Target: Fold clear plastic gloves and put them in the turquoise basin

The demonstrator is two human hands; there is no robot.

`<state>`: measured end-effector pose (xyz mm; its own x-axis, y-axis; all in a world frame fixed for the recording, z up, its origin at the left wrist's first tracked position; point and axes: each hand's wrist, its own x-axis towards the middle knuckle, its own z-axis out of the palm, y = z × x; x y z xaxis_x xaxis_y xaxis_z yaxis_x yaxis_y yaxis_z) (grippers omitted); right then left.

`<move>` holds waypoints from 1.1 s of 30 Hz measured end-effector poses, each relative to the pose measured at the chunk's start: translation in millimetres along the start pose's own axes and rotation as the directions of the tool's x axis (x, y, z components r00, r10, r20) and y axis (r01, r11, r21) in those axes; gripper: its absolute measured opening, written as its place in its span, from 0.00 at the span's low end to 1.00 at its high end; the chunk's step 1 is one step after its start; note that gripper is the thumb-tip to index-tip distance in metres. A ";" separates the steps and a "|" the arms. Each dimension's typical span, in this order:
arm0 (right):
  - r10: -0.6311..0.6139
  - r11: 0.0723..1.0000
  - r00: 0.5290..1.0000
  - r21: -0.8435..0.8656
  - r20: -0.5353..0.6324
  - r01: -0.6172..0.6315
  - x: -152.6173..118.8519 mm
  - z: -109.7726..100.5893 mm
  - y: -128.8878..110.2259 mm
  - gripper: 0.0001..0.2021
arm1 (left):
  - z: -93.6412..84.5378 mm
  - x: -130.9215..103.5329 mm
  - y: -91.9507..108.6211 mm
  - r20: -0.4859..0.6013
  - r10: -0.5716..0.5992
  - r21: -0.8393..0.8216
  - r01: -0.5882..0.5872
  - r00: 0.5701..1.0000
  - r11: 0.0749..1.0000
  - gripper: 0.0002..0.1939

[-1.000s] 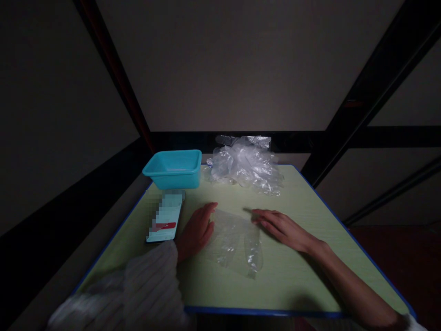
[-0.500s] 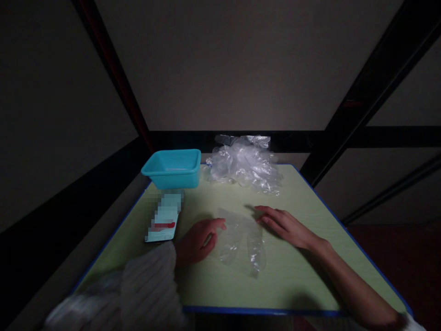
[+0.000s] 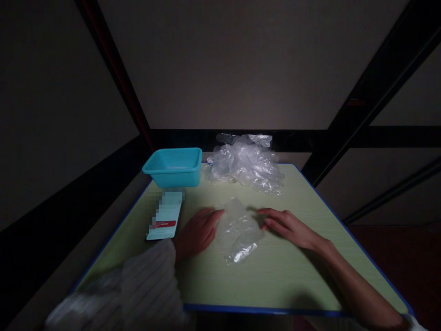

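A thin, clear disposable plastic glove (image 3: 244, 230) lies on the table between my hands, partly folded over itself. My left hand (image 3: 197, 232) is at its left edge, fingers stretched toward it, the foremost fingertip touching or just over the plastic. On the other side my right hand (image 3: 287, 226) is open, index finger and thumb apart, its fingertips by the glove's right edge. Neither hand visibly grips the plastic. Farther back rests a loose heap of clear plastic gloves (image 3: 246, 163).
A turquoise plastic basket (image 3: 177, 178) stands at the back left corner. In front of it lies a phone (image 3: 168, 211) with a lit, partly blurred screen. The pale green table (image 3: 275, 285) has a blue edge, and a wall rises behind it.
The glove's lower part, earlier spread toward me, is now folded and bunched nearer the middle. My left hand's fingers have come closer together; my right hand has barely moved.
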<state>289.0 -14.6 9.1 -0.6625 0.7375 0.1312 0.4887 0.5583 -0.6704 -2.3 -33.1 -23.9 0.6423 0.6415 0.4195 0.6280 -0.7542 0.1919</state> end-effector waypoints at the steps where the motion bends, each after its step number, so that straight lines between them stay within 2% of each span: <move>1: -0.009 1.000 1.000 0.028 0.013 0.009 0.1 0.5 0.1 0.16 | 1.1 0.0 -0.4 -0.004 -0.009 0.019 0.009 1.000 1.000 0.23; 6: -0.016 0.994 0.999 0.107 0.037 0.012 -0.6 1.5 1.5 0.15 | 1.3 -2.8 0.0 -0.079 -0.048 0.012 0.049 0.996 0.999 0.23; 8: -0.003 0.994 1.000 0.111 0.025 0.001 -1.0 1.3 2.5 0.15 | -1.2 -3.5 2.8 -0.087 0.019 -0.043 -0.023 0.996 0.999 0.22; 11: 0.002 0.994 1.000 0.111 0.019 -0.004 -1.1 1.0 4.3 0.15 | -4.7 -2.8 9.9 -0.045 0.178 -0.164 -0.183 0.983 0.969 0.22; 14: -0.007 0.995 0.999 0.098 0.035 0.004 -0.8 0.9 5.8 0.14 | -6.2 -1.1 17.5 0.025 0.254 -0.249 -0.240 0.967 0.938 0.22; 21: -0.051 0.993 0.998 0.105 0.025 0.048 -0.4 0.6 5.8 0.15 | -6.7 -0.3 21.5 0.157 0.288 -0.258 -0.242 0.945 0.935 0.21; 26: -0.019 0.997 1.000 0.080 0.014 0.017 -0.7 0.9 4.9 0.15 | -4.9 -1.0 18.5 0.150 0.283 -0.234 -0.244 0.947 0.941 0.20; 33: -0.036 0.996 0.999 0.085 0.027 0.034 -0.9 0.4 4.3 0.15 | -4.8 -0.9 17.3 0.105 0.289 -0.201 -0.264 0.952 0.943 0.17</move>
<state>291.5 -13.0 5.9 -0.6945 0.7065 0.1358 0.4159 0.5483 -0.7255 5.9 -47.4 -16.7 0.8385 0.4075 0.3618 0.3345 -0.9090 0.2486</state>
